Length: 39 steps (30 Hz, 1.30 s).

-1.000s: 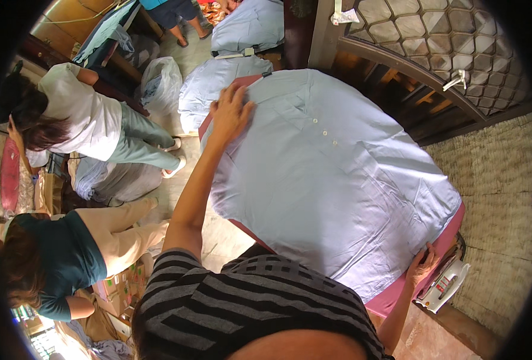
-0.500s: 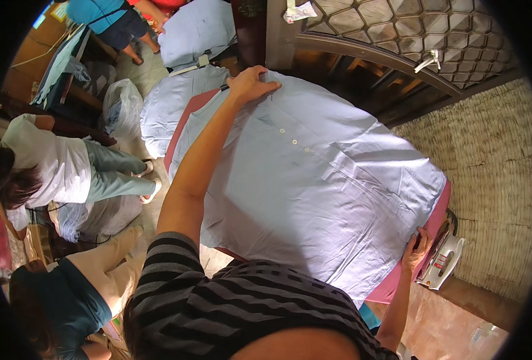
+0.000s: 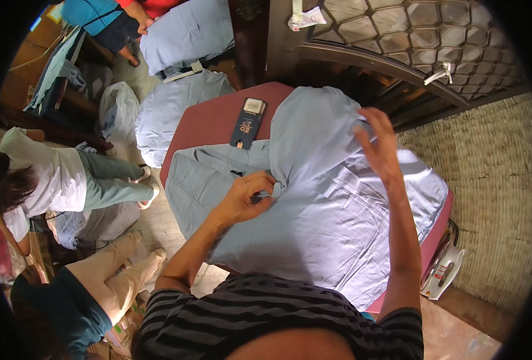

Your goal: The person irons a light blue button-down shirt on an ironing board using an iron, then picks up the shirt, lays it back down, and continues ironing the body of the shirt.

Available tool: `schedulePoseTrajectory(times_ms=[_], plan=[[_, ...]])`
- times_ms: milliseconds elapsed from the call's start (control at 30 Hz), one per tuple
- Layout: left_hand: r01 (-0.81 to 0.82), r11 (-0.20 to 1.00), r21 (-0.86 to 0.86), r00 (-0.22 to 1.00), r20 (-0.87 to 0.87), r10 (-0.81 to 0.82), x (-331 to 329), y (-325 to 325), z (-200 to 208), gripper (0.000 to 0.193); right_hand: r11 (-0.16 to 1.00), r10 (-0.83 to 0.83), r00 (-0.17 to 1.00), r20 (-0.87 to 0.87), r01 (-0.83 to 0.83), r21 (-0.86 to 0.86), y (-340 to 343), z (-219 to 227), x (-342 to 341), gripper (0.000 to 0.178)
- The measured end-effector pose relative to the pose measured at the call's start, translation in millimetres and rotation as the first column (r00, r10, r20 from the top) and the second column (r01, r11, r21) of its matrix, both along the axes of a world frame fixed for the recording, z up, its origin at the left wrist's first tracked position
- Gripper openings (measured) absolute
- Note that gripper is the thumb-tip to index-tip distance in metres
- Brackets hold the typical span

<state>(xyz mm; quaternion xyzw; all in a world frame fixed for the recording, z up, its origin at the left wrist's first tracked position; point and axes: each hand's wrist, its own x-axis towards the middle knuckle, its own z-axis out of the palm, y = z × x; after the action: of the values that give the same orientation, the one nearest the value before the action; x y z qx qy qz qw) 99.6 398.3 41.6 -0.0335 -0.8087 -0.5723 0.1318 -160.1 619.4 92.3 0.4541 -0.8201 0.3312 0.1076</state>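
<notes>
A light blue shirt (image 3: 314,234) lies spread over a maroon padded ironing board (image 3: 218,117), its upper part gathered and folded over toward the right. My left hand (image 3: 242,198) is closed in a pinch on the cloth near the middle of the shirt. Farther right, my right hand (image 3: 380,147) grips the raised fold of cloth between thumb and fingers. A dark hang tag (image 3: 247,123) with a pale upper end rests on the bare part of the board, a thin string running from it toward the shirt.
A white iron (image 3: 443,273) stands at the board's right end. Beyond the board are stacks of blue shirts (image 3: 182,108) and a metal grille door (image 3: 410,42). To the left are two people (image 3: 56,171), with another farther back, and a plastic bag (image 3: 119,111).
The shirt's upper part has been pulled up and folded rightward, baring the maroon board and the hang tag. My left hand came nearer; my right hand left the board's right end for the cloth.
</notes>
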Motion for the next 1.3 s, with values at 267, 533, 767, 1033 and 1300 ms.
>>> schedulePoseTrajectory(times_ms=[267,533,767,1033,1300], plan=[[-0.125,0.975,-0.185,0.956,-0.284,0.068,-1.1,3.3,-27.4,0.024,0.885,-0.007,0.999,0.033,-0.009,0.466,-120.6,-5.9,14.4,0.059],[-0.250,0.967,0.056,0.932,-0.259,0.256,-10.0,7.0,-14.3,0.018,0.924,-0.155,0.963,0.221,0.221,-0.312,-72.5,0.7,4.2,0.030],[-0.313,0.949,0.034,0.894,-0.326,0.306,-51.0,-28.1,15.4,0.013,0.572,-0.026,0.931,0.365,0.313,-0.758,-57.7,-14.3,6.2,0.046],[-0.395,0.898,0.193,0.918,0.046,0.394,-138.4,-116.3,10.1,0.014,0.962,-0.226,0.966,0.125,0.201,0.185,-45.7,-12.7,-22.4,0.055],[-0.441,0.879,-0.180,0.886,0.067,0.458,-138.5,-126.1,-8.8,0.040,0.859,-0.307,0.892,0.332,0.109,0.500,-60.9,-32.5,-38.5,0.054]])
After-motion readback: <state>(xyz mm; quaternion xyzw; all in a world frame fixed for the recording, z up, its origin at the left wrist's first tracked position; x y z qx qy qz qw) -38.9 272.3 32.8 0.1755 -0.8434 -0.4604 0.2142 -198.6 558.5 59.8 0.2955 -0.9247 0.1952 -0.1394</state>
